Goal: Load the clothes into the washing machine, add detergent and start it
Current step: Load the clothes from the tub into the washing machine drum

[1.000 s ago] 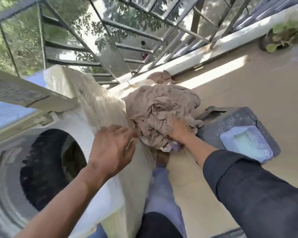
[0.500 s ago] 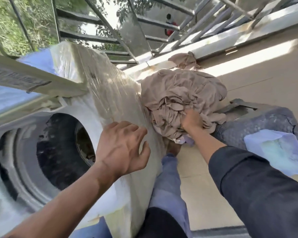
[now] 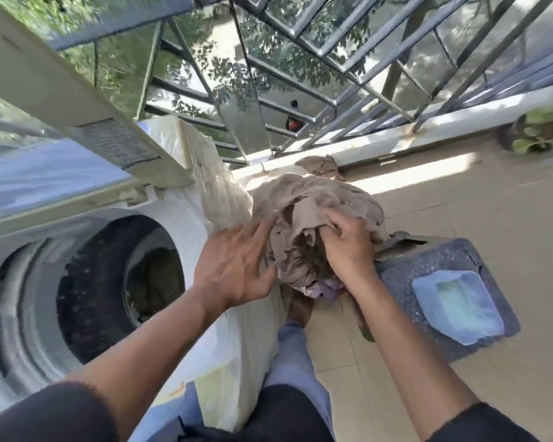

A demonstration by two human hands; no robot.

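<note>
Sunlit balcony floor tiles [image 3: 492,199] stretch out beyond the metal railing [image 3: 332,100], and we stand beside the washing machine [image 3: 186,231], whose lid is raised and whose dark drum [image 3: 115,275] is open to us. Half a second ago our left hand [image 3: 233,266] hovered spread over the machine's wrapped corner. Now it has reached across with straight, relaxed fingers, the fingertips just touching the edge of the beige bundle of clothes [image 3: 313,202]. Our right hand [image 3: 348,247], which earlier gripped the bundle from below, now curls over its near side, fingers dug into the folds and grasping the cloth. The bundle sits just beside the machine, between it and a speckled grey bin [image 3: 434,256] with a pale blue packet [image 3: 457,304] lying on top. We judge both hands are closing in to gather the load, so lifting it over into the drum looks like the next step. One stray beige piece [image 3: 320,167] lies behind by the ledge.
</note>
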